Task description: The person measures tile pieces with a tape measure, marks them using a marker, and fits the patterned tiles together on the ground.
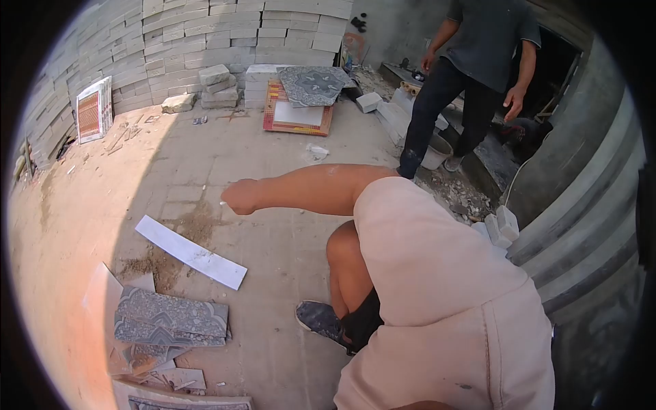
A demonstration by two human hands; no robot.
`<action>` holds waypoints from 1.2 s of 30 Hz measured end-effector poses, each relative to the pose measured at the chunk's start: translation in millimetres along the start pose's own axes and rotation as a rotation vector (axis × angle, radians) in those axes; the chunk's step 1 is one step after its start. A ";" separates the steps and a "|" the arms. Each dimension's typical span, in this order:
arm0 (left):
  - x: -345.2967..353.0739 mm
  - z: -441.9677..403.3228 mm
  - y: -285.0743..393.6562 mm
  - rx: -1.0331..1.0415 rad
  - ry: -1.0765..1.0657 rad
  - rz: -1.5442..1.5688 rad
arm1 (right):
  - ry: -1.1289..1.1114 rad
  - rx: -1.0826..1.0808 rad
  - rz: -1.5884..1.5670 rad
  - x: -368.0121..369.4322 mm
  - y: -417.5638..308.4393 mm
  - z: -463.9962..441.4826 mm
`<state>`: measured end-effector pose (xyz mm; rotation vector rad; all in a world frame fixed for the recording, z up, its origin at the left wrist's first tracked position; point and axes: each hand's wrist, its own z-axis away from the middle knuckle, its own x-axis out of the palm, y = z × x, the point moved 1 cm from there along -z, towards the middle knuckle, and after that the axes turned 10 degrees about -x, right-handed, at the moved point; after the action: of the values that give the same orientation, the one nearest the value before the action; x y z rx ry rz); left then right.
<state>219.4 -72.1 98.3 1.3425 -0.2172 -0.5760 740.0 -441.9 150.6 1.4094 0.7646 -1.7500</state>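
Note:
My right hand (pixel 239 197) is at the end of my outstretched bare arm, above the paved ground. Its fingers are closed, and a tiny white tip shows at their edge; what they hold is too small to name. Below and left of this hand, a long white strip (pixel 191 251) lies flat on the ground, with some crumbs on it. Patterned grey tile pieces (pixel 171 318) lie stacked lower left, beside broken shards. My left hand is out of view.
Another person (pixel 482 68) stands at the upper right, near a bucket (pixel 436 152) and rubble (pixel 454 195). White blocks (pixel 198 41) are stacked along the back. A patterned tile (pixel 313 84) rests on a red-edged box (pixel 272 116). My shoe (pixel 318 320) is at lower centre.

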 end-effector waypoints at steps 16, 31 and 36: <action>-98.8 83.6 17.0 -0.191 0.309 0.077 | -0.496 -0.292 0.085 121.1 -14.3 -10.9; 59.5 203.9 43.2 -0.743 0.164 0.788 | -0.328 -0.528 -0.350 163.0 -226.2 -128.9; 67.3 193.1 55.0 -0.949 0.112 1.005 | -0.519 -0.444 -0.312 158.1 -205.1 -131.8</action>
<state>200.5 -264.9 183.9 0.2321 -0.4185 0.2608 619.4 -251.8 -33.0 0.5273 1.0309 -1.9075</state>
